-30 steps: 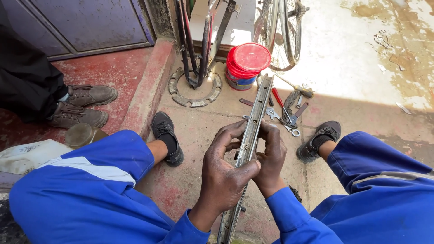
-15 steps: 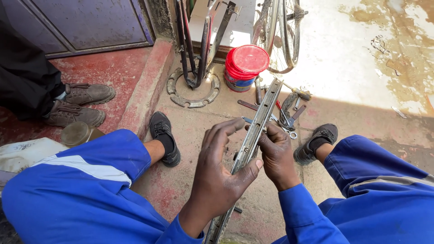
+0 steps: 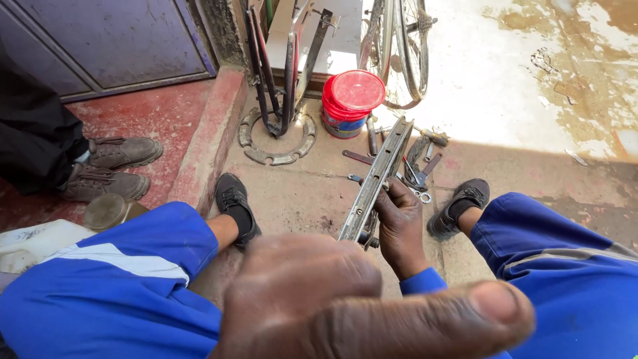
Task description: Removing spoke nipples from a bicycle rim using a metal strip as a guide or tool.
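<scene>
I sit on the ground with my legs in blue overalls spread apart. My right hand (image 3: pixel 402 226) grips a long, grey, channel-shaped metal strip (image 3: pixel 380 166) near its lower end, and the strip slants up and away towards a red-lidded tub (image 3: pixel 352 96). My left hand (image 3: pixel 319 299) is raised very close to the camera, large and blurred, with its fingers curled and its thumb stretched to the right. It hides the strip's near end, so I cannot see whether it touches the strip.
Spanners and other small tools (image 3: pixel 419 163) lie on the concrete behind the strip. A bicycle wheel (image 3: pixel 399 46) and a metal stand on a ring base (image 3: pixel 276 139) are at the back. Another person's brown shoes (image 3: pixel 113 166) rest on the red step at left, near a jar (image 3: pixel 106 209).
My left hand has come off the middle of the strip and risen towards the camera. The strip has tilted further to the right, and my right hand keeps its hold.
</scene>
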